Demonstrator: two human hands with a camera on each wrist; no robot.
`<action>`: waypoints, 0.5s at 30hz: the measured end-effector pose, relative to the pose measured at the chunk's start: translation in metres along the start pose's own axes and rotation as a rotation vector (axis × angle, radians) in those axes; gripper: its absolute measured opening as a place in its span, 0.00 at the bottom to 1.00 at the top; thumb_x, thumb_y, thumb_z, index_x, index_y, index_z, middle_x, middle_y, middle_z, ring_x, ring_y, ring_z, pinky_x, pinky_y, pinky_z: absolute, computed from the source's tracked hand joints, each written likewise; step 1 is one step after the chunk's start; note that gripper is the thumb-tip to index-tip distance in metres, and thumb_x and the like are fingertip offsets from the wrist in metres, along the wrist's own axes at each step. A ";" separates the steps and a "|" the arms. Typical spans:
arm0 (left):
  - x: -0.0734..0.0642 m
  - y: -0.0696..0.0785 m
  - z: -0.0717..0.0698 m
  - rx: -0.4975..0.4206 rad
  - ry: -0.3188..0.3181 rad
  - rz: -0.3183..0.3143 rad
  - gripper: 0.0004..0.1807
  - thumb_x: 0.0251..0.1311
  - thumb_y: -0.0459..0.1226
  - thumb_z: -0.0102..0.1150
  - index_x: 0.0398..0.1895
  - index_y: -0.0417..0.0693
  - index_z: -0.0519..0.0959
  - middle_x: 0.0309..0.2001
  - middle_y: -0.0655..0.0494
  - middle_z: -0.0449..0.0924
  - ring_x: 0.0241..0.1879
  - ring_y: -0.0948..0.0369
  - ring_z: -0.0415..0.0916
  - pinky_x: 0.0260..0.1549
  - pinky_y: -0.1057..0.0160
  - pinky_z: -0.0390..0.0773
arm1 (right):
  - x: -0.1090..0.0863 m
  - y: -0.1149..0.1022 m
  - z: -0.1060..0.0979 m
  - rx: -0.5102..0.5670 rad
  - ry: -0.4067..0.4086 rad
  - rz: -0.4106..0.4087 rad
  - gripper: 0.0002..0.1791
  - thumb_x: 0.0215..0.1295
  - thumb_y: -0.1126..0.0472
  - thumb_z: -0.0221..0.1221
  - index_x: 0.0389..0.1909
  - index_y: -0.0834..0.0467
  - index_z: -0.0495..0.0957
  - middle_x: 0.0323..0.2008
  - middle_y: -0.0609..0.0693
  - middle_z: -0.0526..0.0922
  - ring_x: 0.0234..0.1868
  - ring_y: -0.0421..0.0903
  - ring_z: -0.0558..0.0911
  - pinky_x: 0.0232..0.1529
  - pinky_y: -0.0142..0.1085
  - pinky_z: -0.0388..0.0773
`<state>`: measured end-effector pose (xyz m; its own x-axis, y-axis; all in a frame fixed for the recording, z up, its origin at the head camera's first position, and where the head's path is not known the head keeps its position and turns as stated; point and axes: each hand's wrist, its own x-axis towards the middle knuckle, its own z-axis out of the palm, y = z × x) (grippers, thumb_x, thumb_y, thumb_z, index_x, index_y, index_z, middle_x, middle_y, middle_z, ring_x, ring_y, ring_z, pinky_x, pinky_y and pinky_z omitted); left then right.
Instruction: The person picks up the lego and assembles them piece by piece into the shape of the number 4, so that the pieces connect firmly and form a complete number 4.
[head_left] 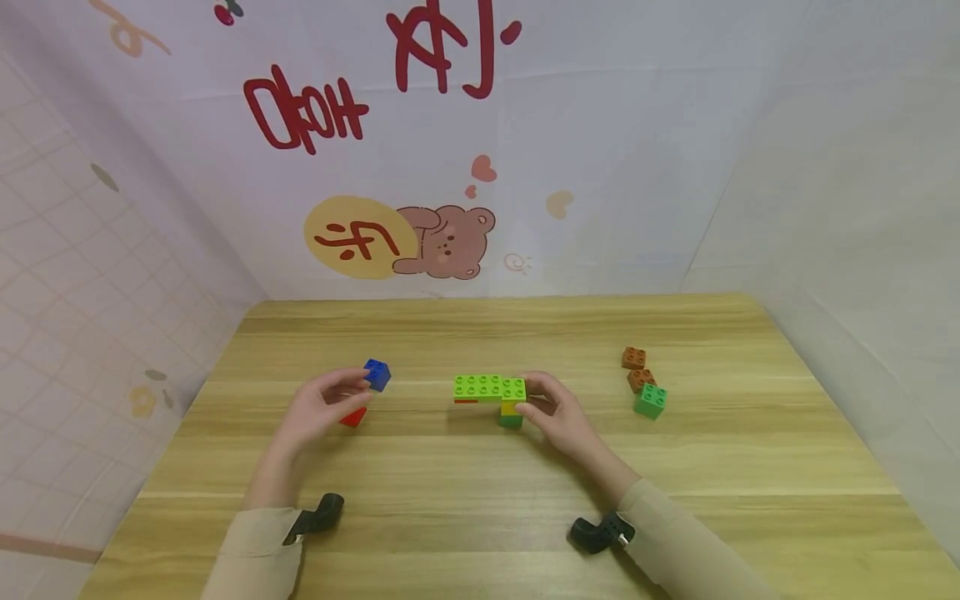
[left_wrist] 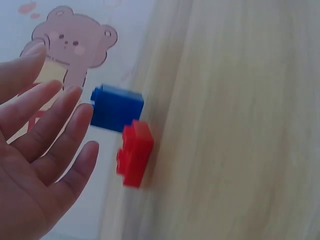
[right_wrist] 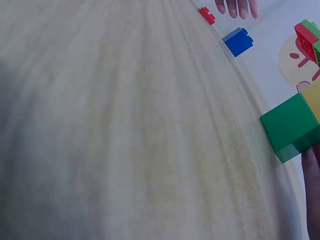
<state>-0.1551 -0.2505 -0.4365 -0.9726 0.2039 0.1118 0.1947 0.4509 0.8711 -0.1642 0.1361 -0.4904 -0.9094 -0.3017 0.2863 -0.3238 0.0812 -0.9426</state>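
Observation:
My left hand (head_left: 315, 408) hovers over the left side of the table with its fingers spread and nothing in it. Beside it are a blue toy brick (head_left: 379, 377) and a red toy brick (head_left: 354, 417); the left wrist view shows the fingers (left_wrist: 70, 135) apart from both. Near the table's middle, my right hand (head_left: 558, 417) grips a brick assembly (head_left: 491, 388) at its right end. Lime-green studded bricks form its top, above a yellow brick (head_left: 510, 409) and a dark green brick (head_left: 512, 422). Some red shows under its left end.
On the right side of the wooden table (head_left: 450, 517) lie two brown bricks (head_left: 633, 358) and a green brick (head_left: 650, 402). A white printed cloth (head_left: 615, 150) stands behind the table's far edge.

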 end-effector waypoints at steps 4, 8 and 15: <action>-0.002 -0.007 -0.006 0.037 -0.002 -0.009 0.22 0.61 0.33 0.67 0.57 0.32 0.78 0.50 0.39 0.81 0.48 0.50 0.80 0.45 0.70 0.77 | 0.000 0.001 0.001 -0.010 0.005 -0.011 0.21 0.63 0.72 0.63 0.57 0.65 0.74 0.54 0.59 0.78 0.53 0.47 0.78 0.54 0.38 0.78; -0.005 -0.013 -0.012 0.043 -0.026 -0.015 0.23 0.61 0.33 0.67 0.57 0.31 0.77 0.52 0.37 0.81 0.49 0.46 0.79 0.45 0.70 0.77 | 0.000 0.002 0.001 -0.018 0.005 -0.014 0.21 0.63 0.73 0.63 0.57 0.65 0.74 0.54 0.59 0.78 0.54 0.47 0.78 0.54 0.37 0.77; -0.007 -0.026 -0.019 0.041 -0.089 -0.043 0.28 0.59 0.34 0.70 0.61 0.33 0.75 0.57 0.37 0.78 0.54 0.42 0.77 0.50 0.62 0.77 | 0.000 0.003 -0.001 -0.010 -0.001 0.007 0.20 0.64 0.69 0.64 0.57 0.64 0.75 0.55 0.59 0.78 0.55 0.51 0.78 0.55 0.38 0.77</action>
<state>-0.1556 -0.2800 -0.4508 -0.9653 0.2595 0.0302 0.1601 0.4960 0.8535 -0.1652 0.1368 -0.4929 -0.9112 -0.3024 0.2797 -0.3202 0.0928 -0.9428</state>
